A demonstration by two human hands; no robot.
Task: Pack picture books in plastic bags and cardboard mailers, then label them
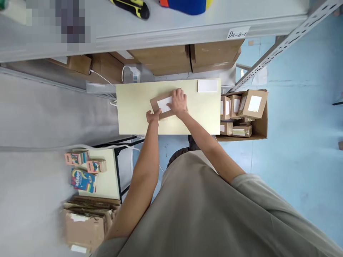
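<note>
A small brown cardboard box point(154, 104) lies slightly turned on the pale yellow tabletop point(134, 121), a white label point(164, 104) on its upper face. My left hand point(153, 116) grips the box at its near left corner, thumb and fingers around the edge. Across the right part of the box lies my right hand point(179, 101), fingers apart and pressing down, covering the right end of the label. A stack or sheet of white labels point(207, 86) rests at the table's far right corner.
Right of the table stands an open carton point(259, 130) filled with several labelled boxes. A grey shelf point(160, 30) spans overhead, bearing a yellow-black utility knife point(134, 8); large cartons point(163, 59) sit beneath. To the left are colourful packs point(84, 180) and flattened cardboard point(84, 230).
</note>
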